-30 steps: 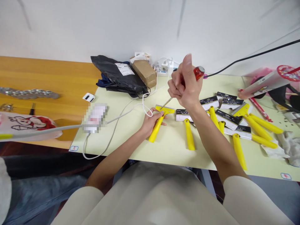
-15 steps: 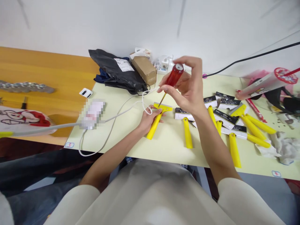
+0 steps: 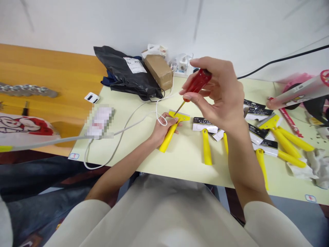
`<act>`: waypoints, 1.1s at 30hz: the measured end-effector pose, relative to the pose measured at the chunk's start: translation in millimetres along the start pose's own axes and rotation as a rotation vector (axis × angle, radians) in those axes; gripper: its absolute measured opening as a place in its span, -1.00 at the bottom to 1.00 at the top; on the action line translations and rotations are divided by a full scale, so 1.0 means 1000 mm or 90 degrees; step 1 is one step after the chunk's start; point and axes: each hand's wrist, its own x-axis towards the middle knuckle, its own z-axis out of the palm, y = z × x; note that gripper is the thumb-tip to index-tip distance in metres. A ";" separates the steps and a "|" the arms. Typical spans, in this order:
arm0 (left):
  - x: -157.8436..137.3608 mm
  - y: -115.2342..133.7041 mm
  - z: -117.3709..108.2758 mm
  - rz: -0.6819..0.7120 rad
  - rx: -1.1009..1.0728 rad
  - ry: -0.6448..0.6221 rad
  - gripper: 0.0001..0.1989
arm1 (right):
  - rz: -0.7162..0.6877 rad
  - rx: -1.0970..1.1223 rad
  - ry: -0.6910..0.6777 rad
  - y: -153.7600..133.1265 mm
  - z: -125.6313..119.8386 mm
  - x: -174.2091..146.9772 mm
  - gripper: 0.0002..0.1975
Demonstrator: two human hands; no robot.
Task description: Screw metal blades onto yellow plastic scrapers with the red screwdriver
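Note:
My left hand [image 3: 161, 129] is closed around a yellow scraper [image 3: 169, 138] near its head, holding it over the table with its handle slanting toward me. In my right hand [image 3: 218, 92] is a screwdriver [image 3: 197, 85] with a red handle, gripped between thumb and fingers and tilted. Its thin shaft runs down to the left, and the tip meets the scraper's head beside my left thumb. To the right lie several more yellow scrapers [image 3: 206, 147], some with black and white cards [image 3: 204, 124]. My right forearm hides part of that pile.
Behind the hands are a black plastic parcel [image 3: 128, 73], a cardboard box [image 3: 159, 72] and a power strip [image 3: 183, 65]. A white cable [image 3: 128, 127] loops across the table on the left, near a blurred phone-like object [image 3: 100, 120]. A tall cup [image 3: 303, 89] and crumpled gloves [image 3: 320, 166] are at right.
My right hand has shifted a little to the right, and the screwdriver leans over more. Its tip stays at the scraper's head. My left hand keeps its hold; the view has moved slightly.

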 end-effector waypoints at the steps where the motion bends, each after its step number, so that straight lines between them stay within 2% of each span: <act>1: 0.000 0.000 0.000 -0.002 -0.003 0.003 -0.56 | 0.001 0.002 -0.010 -0.002 -0.001 0.000 -0.53; 7: 0.000 0.002 -0.004 -0.021 -0.008 0.007 -0.58 | 0.005 0.016 -0.105 -0.013 -0.013 -0.002 -0.50; 11: -0.002 0.001 -0.002 -0.006 0.021 0.002 -0.56 | -0.016 -0.014 -0.062 -0.010 -0.014 -0.002 -0.53; 14: -0.002 0.000 -0.003 0.000 0.029 -0.002 -0.56 | -0.034 -0.098 -0.016 -0.005 -0.011 -0.001 -0.60; 17: -0.002 0.001 -0.004 0.000 0.027 0.006 -0.55 | -0.049 -0.172 0.001 -0.004 -0.011 0.000 -0.58; 22: -0.002 0.002 -0.004 0.003 0.034 0.010 -0.58 | -0.033 -0.084 -0.100 -0.009 -0.015 -0.001 -0.54; 27: -0.003 0.001 -0.003 0.005 0.040 0.007 -0.60 | -0.019 -0.130 -0.030 -0.008 -0.012 -0.002 -0.67; 31: -0.003 0.001 -0.003 0.012 0.030 0.012 -0.62 | -0.039 -0.096 -0.105 -0.015 -0.014 -0.002 -0.63; 33: -0.002 0.001 -0.003 0.015 0.027 0.013 -0.60 | -0.025 -0.078 -0.101 -0.015 -0.014 -0.003 -0.67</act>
